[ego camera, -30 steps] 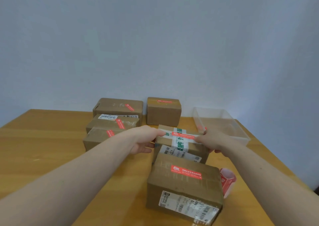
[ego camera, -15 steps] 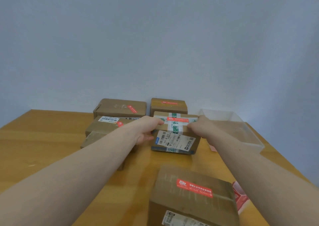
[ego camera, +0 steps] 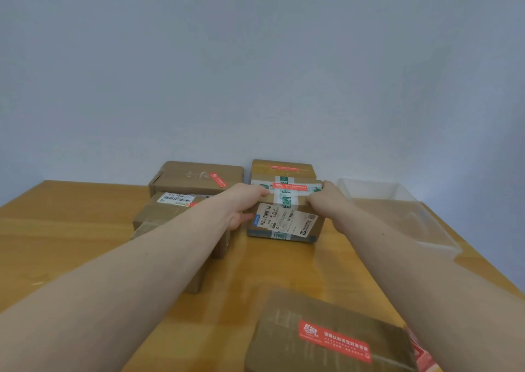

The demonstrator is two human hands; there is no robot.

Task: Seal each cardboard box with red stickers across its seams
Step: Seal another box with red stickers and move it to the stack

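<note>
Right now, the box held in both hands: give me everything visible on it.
The held box is brown cardboard, crossed with green-printed white tape. A red sticker lies across its top. A white shipping label with barcodes covers the face toward the camera. It sits tilted toward the camera, just in front of another stickered box at the far edge of the wooden table. The left hand grips its left end, the right hand its right.

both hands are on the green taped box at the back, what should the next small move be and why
Probably set it down and let go. Both the left hand and right hand grip the green-taped box, which already carries a red sticker across its top seam and sits against the back box among other stickered boxes. It looks finished.
</note>
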